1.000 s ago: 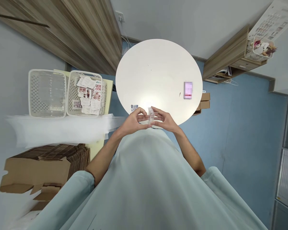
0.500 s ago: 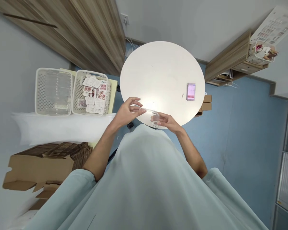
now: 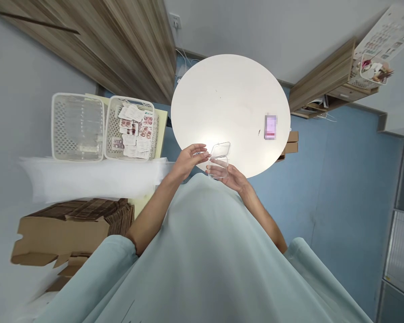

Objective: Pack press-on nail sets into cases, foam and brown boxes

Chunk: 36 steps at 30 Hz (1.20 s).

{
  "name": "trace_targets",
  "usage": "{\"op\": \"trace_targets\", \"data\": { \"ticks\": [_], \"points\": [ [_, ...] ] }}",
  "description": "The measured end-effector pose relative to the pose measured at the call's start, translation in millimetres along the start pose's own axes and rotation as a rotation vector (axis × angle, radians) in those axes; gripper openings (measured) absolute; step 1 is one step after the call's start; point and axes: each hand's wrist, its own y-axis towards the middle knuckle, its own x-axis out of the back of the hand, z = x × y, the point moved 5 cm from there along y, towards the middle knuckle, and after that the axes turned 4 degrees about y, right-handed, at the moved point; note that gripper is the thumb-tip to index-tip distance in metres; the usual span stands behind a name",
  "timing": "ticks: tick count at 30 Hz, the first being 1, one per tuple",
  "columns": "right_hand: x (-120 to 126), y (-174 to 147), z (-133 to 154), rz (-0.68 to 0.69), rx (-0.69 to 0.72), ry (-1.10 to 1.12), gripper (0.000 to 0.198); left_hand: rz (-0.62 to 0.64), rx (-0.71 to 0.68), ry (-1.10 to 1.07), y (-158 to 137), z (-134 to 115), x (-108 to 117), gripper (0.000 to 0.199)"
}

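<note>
A clear plastic box (image 3: pixel 218 169) with its hinged lid (image 3: pixel 221 149) swung up lies in my right hand (image 3: pixel 233 177), close to my body at the table's near edge. The fingers of that hand show through the clear base, curled behind it. My left hand (image 3: pixel 192 158) is at the box's left side, fingers stretched and somewhat apart. Its fingertips are near the hinge; whether they touch the plastic is hard to make out. I see nothing inside the box. Both hands are over the near rim of the white round table (image 3: pixel 228 98).
A phone-like item (image 3: pixel 270 127), blurred out, lies on the table's right. At left stand a white basket (image 3: pixel 109 130) of carded packs and another basket (image 3: pixel 55 134) with clear plastic pieces. Below them are white sheets (image 3: pixel 87 179) and folded cardboard boxes (image 3: pixel 63 233). A wooden cabinet (image 3: pixel 323 78) stands right.
The box has turned so that its open base and raised lid face me. My left hand has moved right, closer to the box. The view has shifted slightly.
</note>
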Motion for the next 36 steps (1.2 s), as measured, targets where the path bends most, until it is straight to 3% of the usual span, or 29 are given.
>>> {"op": "trace_targets", "data": {
  "ticks": [6, 12, 16, 20, 24, 30, 36],
  "points": [
    [-6.5, 5.3, -0.4, 0.001, -0.027, -0.025, 0.100, 0.160, 0.143, -0.016, -5.1, 14.9, -5.0, 0.065],
    [-14.5, 23.7, -0.7, 0.053, -0.072, -0.085, 0.092, -0.042, 0.105, -0.140, -9.2, 18.9, 24.6, 0.062],
    [8.5, 54.9, -4.4, -0.052, -0.036, -0.173, 0.082, -0.184, 0.063, -0.162, -17.5, 16.2, 65.8, 0.053],
    [51.8, 101.9, -15.7, -0.324, 0.008, -0.563, 0.064, -0.294, 0.030, -0.078, -32.6, 11.7, 102.6, 0.051],
    [74.2, 153.1, -34.1, -0.417, -0.064, -1.050, 0.055, -0.377, 0.031, -0.079, -48.5, 14.2, 122.0, 0.051],
    [69.5, 203.9, -57.2, -0.415, -0.159, -1.541, 0.055, -0.400, 0.082, -0.241, -71.9, 24.5, 129.1, 0.043],
    [63.8, 216.4, -65.9, -0.452, -0.170, -1.601, 0.042, -0.405, 0.112, -0.335, -83.6, 31.1, 134.5, 0.036]
  ]
}}
